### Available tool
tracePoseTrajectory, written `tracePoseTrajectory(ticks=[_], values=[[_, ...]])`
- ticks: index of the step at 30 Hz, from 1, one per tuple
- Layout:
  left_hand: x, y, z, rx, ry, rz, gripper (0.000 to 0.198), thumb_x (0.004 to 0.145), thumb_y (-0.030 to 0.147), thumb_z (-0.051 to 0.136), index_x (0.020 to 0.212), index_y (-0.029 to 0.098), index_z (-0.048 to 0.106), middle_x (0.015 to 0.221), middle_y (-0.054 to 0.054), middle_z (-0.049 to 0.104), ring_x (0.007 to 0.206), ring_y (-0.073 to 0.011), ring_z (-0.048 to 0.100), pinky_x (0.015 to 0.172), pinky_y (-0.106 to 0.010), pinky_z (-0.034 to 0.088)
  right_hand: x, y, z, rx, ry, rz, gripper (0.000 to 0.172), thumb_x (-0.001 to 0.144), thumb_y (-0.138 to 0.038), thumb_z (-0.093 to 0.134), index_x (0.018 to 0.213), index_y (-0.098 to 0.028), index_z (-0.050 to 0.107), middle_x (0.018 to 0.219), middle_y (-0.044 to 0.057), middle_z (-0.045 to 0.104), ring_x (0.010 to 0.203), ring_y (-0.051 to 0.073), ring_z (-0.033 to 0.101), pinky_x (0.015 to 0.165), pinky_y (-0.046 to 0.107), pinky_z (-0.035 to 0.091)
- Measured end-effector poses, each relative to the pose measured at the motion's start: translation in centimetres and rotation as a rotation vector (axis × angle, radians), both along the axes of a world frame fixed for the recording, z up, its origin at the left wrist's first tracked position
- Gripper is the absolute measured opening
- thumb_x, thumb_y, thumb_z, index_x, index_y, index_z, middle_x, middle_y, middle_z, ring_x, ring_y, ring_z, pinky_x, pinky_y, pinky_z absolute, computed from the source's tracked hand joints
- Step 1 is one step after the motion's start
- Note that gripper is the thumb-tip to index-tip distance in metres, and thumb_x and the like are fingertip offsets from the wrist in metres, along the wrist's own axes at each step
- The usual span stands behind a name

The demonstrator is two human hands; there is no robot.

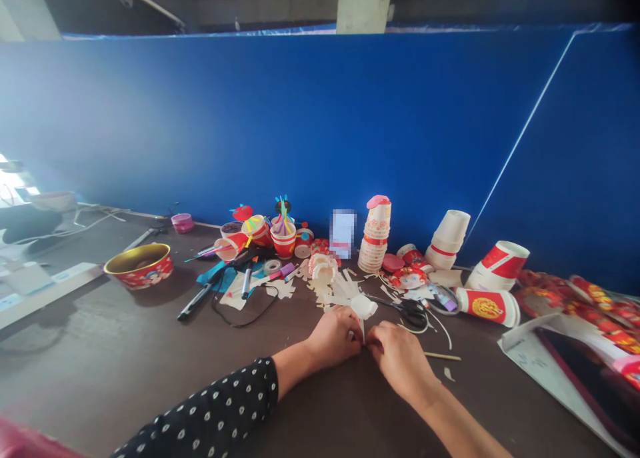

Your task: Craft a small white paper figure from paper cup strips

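My left hand [336, 336] is closed in a pinch on a white paper piece [364, 306], which looks like a paper cup cut into strips. Close beside it, my right hand [401, 357] pinches the same piece from the right. The fingertips of both hands nearly meet at a narrow strip hanging toward me. Pale strips [345, 286] fan out on the table just behind. Dark-handled scissors [414, 313] lie to the right of the paper, and a thin wooden stick [443, 356] rests beyond my right wrist.
A gold-lined red bowl [139, 266] stands at left. Decorated cups [284, 239], markers [247, 283] and paper scraps crowd the middle. Behind are a tall stack of paper cups [376, 238] and a blue partition [300, 125]. A phone-like dark slab [590, 378] lies at right.
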State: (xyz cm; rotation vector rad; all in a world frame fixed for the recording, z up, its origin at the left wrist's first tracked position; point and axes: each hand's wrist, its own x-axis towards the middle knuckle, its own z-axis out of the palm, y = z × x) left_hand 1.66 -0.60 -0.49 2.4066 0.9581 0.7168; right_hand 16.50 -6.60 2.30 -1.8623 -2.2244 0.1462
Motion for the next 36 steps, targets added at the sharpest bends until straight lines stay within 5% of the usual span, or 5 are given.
tracePoseTrajectory(ticks=[9,36], values=[[0.0,-0.2,0.3,0.009,0.047,0.011,0.011,0.062,0.008,0.059,0.063,0.016,0.066,0.086,-0.004,0.066,0.084,-0.0185,0.057,0.082,-0.029,0.043,-1.1,-0.2,0.1,0.013,-0.160,0.013,0.027,0.085,-0.011,0.041,0.076,-0.016,0.065,0.082,0.006,0.063,0.070,0.013,0.060,0.056,0.024,0.030],[0.1,-0.4,0.0,0.076,0.019,0.033,0.014,0.060,0.001,0.054,0.061,0.013,0.061,0.079,-0.005,0.064,0.080,-0.0183,0.057,0.079,-0.028,0.044,-1.3,-0.2,1.0,-0.008,-0.163,0.049,0.029,0.083,-0.009,0.039,0.081,-0.015,0.067,0.086,0.008,0.065,0.081,0.016,0.059,0.064,0.024,0.034]])
